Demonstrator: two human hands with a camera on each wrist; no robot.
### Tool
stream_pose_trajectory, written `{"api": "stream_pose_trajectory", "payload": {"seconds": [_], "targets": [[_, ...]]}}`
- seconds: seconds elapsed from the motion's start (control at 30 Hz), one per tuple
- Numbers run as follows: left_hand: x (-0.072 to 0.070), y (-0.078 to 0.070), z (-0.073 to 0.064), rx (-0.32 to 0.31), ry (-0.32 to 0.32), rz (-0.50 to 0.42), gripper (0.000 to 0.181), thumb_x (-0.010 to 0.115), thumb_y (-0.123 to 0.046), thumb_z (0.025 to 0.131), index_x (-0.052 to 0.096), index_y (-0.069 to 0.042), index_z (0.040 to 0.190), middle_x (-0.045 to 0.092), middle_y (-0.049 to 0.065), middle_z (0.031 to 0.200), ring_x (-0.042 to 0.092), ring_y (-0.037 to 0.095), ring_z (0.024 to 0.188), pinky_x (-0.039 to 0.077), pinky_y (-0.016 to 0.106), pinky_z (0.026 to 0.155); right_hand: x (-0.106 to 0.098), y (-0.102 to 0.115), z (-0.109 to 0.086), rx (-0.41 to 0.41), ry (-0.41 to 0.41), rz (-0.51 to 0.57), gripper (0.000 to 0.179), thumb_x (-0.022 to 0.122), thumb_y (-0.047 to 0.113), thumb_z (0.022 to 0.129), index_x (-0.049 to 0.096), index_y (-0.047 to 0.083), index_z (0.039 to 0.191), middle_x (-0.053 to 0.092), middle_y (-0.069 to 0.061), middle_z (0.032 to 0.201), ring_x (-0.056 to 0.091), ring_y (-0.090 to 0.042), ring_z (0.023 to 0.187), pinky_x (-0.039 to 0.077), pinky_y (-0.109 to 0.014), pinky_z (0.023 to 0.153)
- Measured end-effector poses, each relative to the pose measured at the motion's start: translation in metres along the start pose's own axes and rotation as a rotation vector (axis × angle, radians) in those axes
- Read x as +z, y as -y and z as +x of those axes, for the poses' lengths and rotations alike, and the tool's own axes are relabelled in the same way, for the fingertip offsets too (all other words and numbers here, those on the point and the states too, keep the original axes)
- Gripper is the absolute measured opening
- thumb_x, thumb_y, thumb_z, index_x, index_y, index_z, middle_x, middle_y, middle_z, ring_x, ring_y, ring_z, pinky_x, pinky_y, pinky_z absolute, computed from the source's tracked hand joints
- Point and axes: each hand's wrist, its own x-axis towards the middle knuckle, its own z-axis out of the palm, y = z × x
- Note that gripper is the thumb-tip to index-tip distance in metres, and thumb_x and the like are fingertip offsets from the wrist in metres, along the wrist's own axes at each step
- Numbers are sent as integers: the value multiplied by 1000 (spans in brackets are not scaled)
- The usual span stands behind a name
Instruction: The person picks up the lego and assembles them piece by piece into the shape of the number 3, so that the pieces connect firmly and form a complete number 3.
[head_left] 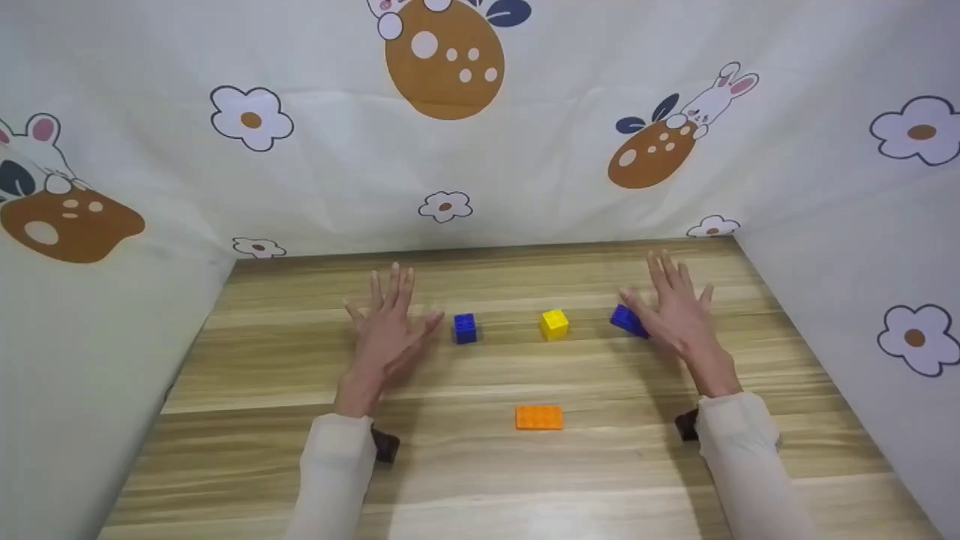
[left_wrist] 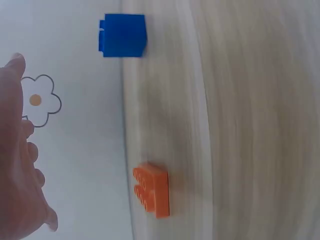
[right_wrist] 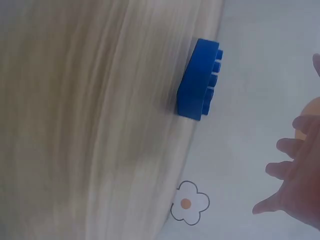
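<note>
In the head view my left hand (head_left: pixel 386 334) is spread, its thumb beside a small blue building brick (head_left: pixel 465 328) but apart from it. My right hand (head_left: pixel 679 319) is spread too, its thumb partly covering a longer blue brick (head_left: pixel 627 319); that brick shows whole in the right wrist view (right_wrist: pixel 197 80). Between them sits a yellow brick (head_left: pixel 554 324). Closer to the person lies a flat orange brick (head_left: pixel 538 418). The left wrist view shows a blue brick (left_wrist: pixel 124 35) and a studded orange brick (left_wrist: pixel 152 190); I cannot tell whether this is the same orange brick.
The bricks stand on a wood-grain table (head_left: pixel 480 480). Pale cloth (head_left: pixel 337 180) printed with flowers and rabbits hangs along the back and both sides. A dark wrist device (head_left: pixel 385 445) sits on the left wrist, another (head_left: pixel 686 425) on the right.
</note>
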Motion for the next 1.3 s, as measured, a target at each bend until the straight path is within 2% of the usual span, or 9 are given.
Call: {"api": "stream_pose_trajectory", "payload": {"seconds": [0.17, 0.33, 0.53, 0.77, 0.83, 0.93, 1.07, 1.2, 1.3], "targets": [[5, -9, -7, 6, 2, -89, 82, 48, -55, 99, 10, -20, 162, 1, 4, 170, -11, 38, 155, -14, 76, 111, 4, 5, -6, 1, -46, 95, 88, 43, 64, 98, 10, 13, 162, 6, -16, 169, 0, -44, 155, -13, -76, 113], [11, -18, -15, 29, -2, -244, 78, 46, -53, 101, 10, -20, 162, 0, 2, 170, -13, 36, 156, -13, 74, 113, 7, 13, -12, 5, -88, 196, 83, 45, 60, 100, 15, 14, 161, 10, -14, 169, 3, -42, 156, -10, -74, 115], [22, -28, -25, 65, -9, -411, 76, 39, -60, 101, 12, -22, 162, 3, 1, 170, -9, 36, 156, -8, 74, 116, 16, 21, -15, 13, -59, 282, 77, 43, 55, 102, 14, 16, 162, 12, -14, 169, 5, -41, 156, -9, -67, 120], [27, -39, -29, 84, -44, -554, 63, 47, -46, 103, 30, -21, 158, 22, 1, 168, 7, 34, 157, 3, 68, 122, 21, 32, -14, 5, -29, 430, 77, 51, 53, 101, 21, 15, 161, 17, -13, 168, 12, -39, 156, 8, -61, 125], [26, -43, -30, 81, -61, -610, 57, 50, -43, 103, 38, -21, 155, 30, 0, 165, 15, 30, 157, 9, 62, 124, 23, 36, -14, 3, -16, 495, 76, 55, 50, 100, 25, 15, 160, 20, -12, 168, 15, -38, 155, 14, -59, 125], [26, -48, -32, 84, -61, -700, 51, 56, -39, 102, 50, -18, 148, 43, 5, 158, 34, 30, 150, 27, 55, 122, 27, 45, -12, -4, 15, 609, 72, 61, 40, 100, 29, 12, 158, 23, -12, 167, 20, -36, 154, 19, -55, 125], [31, -53, -32, 52, 53, -798, 47, 62, -41, 98, 59, -15, 138, 60, 11, 141, 57, 30, 129, 47, 48, 109, 35, 50, -9, -7, 53, 734, 67, 66, 26, 98, 36, 9, 155, 29, -14, 164, 29, -35, 151, 28, -52, 122], [39, -56, -30, -2, 210, -816, 48, 66, -42, 96, 62, -12, 134, 67, 7, 129, 62, 23, 119, 52, 42, 103, 42, 50, -7, 13, 78, 793, 62, 67, 21, 97, 41, 10, 152, 36, -14, 161, 36, -34, 148, 36, -51, 118], [44, -59, -29, -3, 295, -819, 46, 67, -36, 96, 61, -11, 134, 67, 7, 127, 64, 23, 115, 55, 39, 99, 45, 49, -6, 44, 103, 830, 61, 68, 19, 96, 43, 10, 151, 38, -13, 160, 37, -34, 147, 37, -50, 117]]}}
